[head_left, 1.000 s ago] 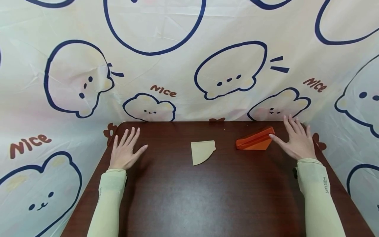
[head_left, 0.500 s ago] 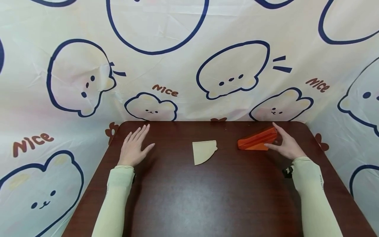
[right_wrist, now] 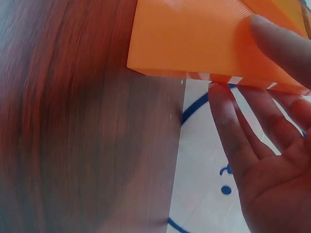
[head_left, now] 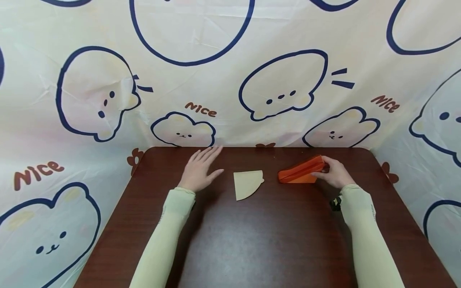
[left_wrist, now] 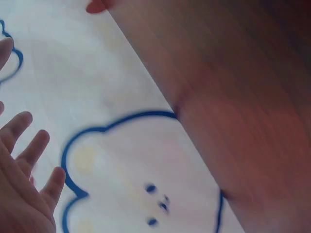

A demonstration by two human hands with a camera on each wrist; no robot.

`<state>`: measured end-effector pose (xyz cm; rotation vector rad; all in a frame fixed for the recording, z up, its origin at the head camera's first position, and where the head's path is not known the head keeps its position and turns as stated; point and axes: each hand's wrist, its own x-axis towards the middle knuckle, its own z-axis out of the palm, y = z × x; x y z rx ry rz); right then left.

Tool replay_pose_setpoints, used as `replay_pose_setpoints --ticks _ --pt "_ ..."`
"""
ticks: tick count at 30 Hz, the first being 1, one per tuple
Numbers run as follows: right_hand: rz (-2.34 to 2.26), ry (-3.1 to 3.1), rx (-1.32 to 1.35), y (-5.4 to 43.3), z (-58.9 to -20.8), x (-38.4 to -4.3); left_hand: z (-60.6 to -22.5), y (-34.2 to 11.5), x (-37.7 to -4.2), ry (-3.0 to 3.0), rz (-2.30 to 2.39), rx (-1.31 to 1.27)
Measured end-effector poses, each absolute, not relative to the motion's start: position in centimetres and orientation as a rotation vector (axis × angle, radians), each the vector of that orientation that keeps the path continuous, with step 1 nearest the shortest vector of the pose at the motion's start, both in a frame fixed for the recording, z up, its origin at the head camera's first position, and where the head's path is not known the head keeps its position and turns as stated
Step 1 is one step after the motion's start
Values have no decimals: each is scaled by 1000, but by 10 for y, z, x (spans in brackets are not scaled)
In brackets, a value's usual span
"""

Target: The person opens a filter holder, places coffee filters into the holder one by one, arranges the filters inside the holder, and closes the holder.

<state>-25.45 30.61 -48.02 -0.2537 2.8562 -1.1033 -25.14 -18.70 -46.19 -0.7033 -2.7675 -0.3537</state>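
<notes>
An orange wedge-shaped plastic piece [head_left: 301, 171] with a groove along its top is at the back right of the table. My right hand [head_left: 335, 173] grips its right end. In the right wrist view the thumb lies on its ribbed face and the fingers [right_wrist: 226, 109] meet the opposite edge. A flat beige quarter-round piece [head_left: 247, 185] with a small tab at its right corner lies near the middle. Just left of it, my left hand [head_left: 199, 170] is held with fingers extended and holds nothing. In the left wrist view several fingers of that hand [left_wrist: 29, 179] show.
The dark brown table [head_left: 245, 240] ends at a white cloth backdrop [head_left: 223, 88] with blue cartoon outlines. The same cloth hangs along the left and right sides. A dark band [head_left: 335, 204] sits at the right wrist.
My right hand has closed round the right end of the orange piece, which has shifted slightly left. The left hand has moved right, toward the beige piece. The beige piece stays in place.
</notes>
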Motion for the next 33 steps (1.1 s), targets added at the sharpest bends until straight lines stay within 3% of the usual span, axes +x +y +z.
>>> replay_pose_setpoints --ticks 23,33 --pt "-1117 2766 -353 267 -480 -273 -431 -17 -273 -2757 -295 -1232" --pt "-1035 2765 -433 264 -480 -275 -430 38 -275 -2766 -198 -1305"
